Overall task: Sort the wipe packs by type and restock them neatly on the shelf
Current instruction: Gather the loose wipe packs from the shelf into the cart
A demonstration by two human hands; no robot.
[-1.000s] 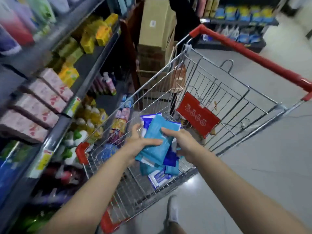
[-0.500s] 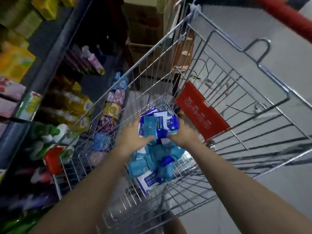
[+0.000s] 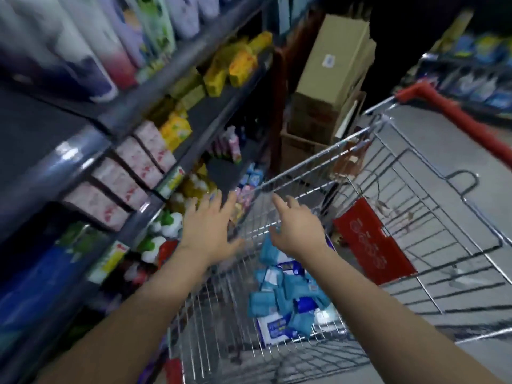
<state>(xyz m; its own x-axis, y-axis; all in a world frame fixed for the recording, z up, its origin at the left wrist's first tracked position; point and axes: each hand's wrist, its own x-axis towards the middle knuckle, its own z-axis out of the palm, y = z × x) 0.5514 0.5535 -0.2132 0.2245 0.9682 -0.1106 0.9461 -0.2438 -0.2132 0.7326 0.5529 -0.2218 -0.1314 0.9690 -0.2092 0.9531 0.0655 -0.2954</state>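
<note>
Frame is motion-blurred; fine print cannot be read. Both arms are stretched forward over a wire shopping cart. The left hand is seen palm down, fingers spread and straight, nothing gripped. It is placed over the cart's left rim, on the side next to the shelf. The right hand is held above the basket, fingers apart and loosely extended, nothing gripped. The two hands are near each other, not touching.

The wipe packs are found in a loose heap on the basket's wire bottom, below the right hand, toward the near end of the cart. Two kinds are made out: light blue packs, and white packs with dark blue print. They are jumbled together, some tilted, some flat. Both hands are kept apart from the heap.

A red flap is hung on the inner wire panel right of the heap. The red handle is seen at the cart's far right end.

On the shelf, pink boxes are lined in a row at the edge, yellow packs are stacked one level up, and tall bottles are stood on the top level. Cardboard boxes are stacked past the shelf's end, beyond the cart. Grey floor is seen at right.
</note>
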